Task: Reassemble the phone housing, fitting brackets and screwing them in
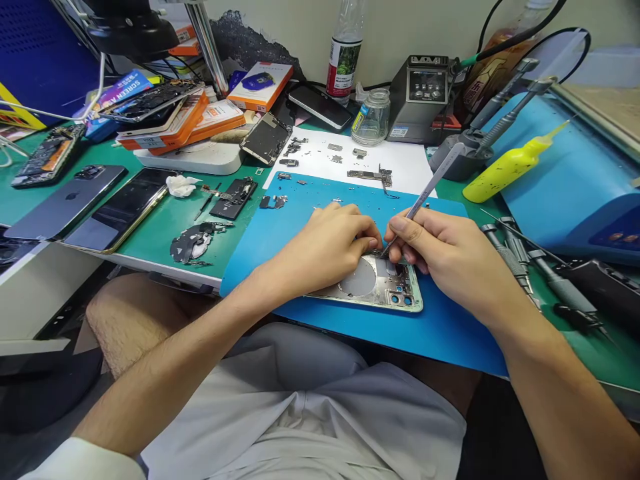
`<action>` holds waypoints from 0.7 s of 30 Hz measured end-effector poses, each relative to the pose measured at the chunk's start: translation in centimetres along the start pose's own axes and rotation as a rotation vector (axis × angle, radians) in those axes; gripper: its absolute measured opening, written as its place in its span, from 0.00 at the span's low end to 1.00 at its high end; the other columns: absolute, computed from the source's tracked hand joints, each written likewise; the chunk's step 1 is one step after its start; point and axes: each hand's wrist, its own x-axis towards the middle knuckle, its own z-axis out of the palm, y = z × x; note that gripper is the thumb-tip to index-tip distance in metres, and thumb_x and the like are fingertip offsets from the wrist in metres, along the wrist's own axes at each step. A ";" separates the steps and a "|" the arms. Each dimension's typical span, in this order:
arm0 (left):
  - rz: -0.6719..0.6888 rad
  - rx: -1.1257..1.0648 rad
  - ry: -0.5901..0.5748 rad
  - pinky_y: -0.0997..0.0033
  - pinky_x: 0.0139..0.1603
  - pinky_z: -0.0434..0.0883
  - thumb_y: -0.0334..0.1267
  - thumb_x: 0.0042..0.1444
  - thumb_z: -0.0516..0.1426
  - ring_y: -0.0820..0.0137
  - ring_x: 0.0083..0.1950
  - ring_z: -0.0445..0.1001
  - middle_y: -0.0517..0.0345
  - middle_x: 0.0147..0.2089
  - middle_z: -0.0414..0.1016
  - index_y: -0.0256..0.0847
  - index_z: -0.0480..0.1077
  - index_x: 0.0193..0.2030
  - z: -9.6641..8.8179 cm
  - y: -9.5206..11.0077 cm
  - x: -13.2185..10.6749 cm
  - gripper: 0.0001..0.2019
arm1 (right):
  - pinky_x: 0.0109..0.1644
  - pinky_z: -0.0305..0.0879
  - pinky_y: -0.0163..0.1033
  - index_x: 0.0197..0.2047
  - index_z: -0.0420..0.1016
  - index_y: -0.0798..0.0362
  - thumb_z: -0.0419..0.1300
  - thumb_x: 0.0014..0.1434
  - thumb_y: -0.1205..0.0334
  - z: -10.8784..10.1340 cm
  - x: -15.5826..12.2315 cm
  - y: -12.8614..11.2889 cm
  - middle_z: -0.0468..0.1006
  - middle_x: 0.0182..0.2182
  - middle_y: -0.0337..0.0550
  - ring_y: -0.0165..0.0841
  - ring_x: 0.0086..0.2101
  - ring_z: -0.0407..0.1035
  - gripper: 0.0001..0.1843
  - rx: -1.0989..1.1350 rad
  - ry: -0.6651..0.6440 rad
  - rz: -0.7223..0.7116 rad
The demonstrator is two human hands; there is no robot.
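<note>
- Your right hand (433, 247) is closed around a slim metal tool (436, 179), its shaft slanting up past your thumb, its tip down at the far edge of the phone frame (383, 288).
- Your left hand (337, 240) lies over the frame's left part, thumb and index finger bent together beside that tip; you can't tell from here whether they pinch something or only press.
- The frame lies flat below your fingers, close to the near edge of the blue mat (450, 337), its camera openings (400, 297) at its near right corner.
- Your left hand hides the frame's left end, and your right fingers cover its far right corner.
- The tool's point is hard to make out; it probably touches the frame's inner face.
- Beyond the mat's far edge, a circuit board (367, 175) lies on a white sheet (417, 163).
</note>
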 end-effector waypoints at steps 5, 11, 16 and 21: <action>0.003 0.015 0.006 0.54 0.58 0.68 0.32 0.74 0.57 0.58 0.54 0.74 0.53 0.49 0.82 0.42 0.82 0.45 0.2 -0.1 0.0 0.11 | 0.29 0.59 0.37 0.31 0.78 0.50 0.59 0.74 0.50 0.2 0.0 0.0 0.80 0.24 0.37 0.27 0.23 0.63 0.20 -0.053 0.026 -0.020; 0.042 0.061 0.013 0.54 0.56 0.68 0.34 0.75 0.57 0.57 0.53 0.75 0.52 0.50 0.81 0.41 0.81 0.47 0.3 -0.3 0.0 0.10 | 0.31 0.61 0.38 0.31 0.77 0.50 0.59 0.74 0.49 -0.1 -0.1 -0.2 0.78 0.23 0.37 0.29 0.24 0.68 0.21 -0.095 0.023 -0.010; 0.111 0.147 -0.006 0.57 0.53 0.71 0.35 0.76 0.56 0.58 0.52 0.75 0.50 0.49 0.79 0.39 0.80 0.48 0.1 -0.4 -0.1 0.10 | 0.32 0.62 0.39 0.31 0.76 0.51 0.57 0.74 0.47 -0.2 0.1 -0.5 0.78 0.24 0.40 0.31 0.25 0.68 0.22 -0.085 -0.016 0.019; 0.224 0.244 -0.024 0.62 0.50 0.73 0.36 0.74 0.59 0.60 0.50 0.77 0.51 0.47 0.79 0.39 0.80 0.51 -0.6 -0.5 -0.4 0.08 | 0.32 0.60 0.40 0.29 0.75 0.51 0.57 0.73 0.47 -0.1 0.1 -0.5 0.77 0.24 0.39 0.30 0.25 0.66 0.23 -0.085 -0.011 0.049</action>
